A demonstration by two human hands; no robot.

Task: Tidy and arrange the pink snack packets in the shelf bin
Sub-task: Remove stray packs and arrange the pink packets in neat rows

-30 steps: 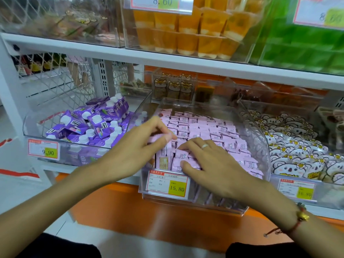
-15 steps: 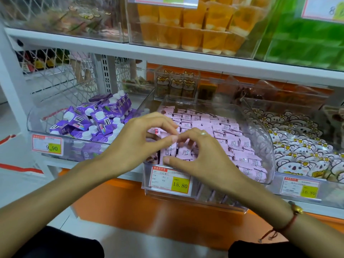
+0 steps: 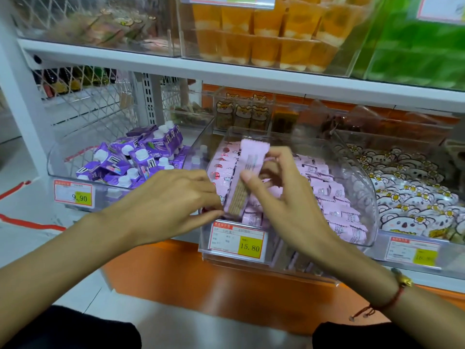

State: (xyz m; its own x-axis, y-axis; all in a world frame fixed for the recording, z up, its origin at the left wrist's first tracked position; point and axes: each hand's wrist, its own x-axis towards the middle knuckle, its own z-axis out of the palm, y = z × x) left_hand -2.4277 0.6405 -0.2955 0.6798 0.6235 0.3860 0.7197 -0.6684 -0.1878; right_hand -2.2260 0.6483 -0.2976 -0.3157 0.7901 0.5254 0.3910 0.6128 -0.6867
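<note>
Clear shelf bin (image 3: pixel 352 172), tagged 15.80: pink snack packets (image 3: pixel 327 195) lay inside. Right hand (image 3: pixel 284 197) pinched one pink wafer packet (image 3: pixel 245 177) upright above the bin's front. Left hand (image 3: pixel 166 200), fingers curled, touched that packet's lower end.

A white lower shelf (image 3: pixel 251 79) carries a row of clear bins along its front edge. Toward the left end sits a bin (image 3: pixel 63 157) of purple cartons (image 3: pixel 141 157) with a 9.90 tag. In the middle stands the shelf bin (image 3: pixel 357 172) of pink snack packets (image 3: pixel 334 202) (tagged 15.80). Toward the right end is a bin of bear-printed packets (image 3: pixel 407 192). Behind them, at the back edge, sit smaller clear boxes (image 3: pixel 241 114). The upper shelf (image 3: pixel 125 51) holds orange jelly cups (image 3: pixel 271 34).
</note>
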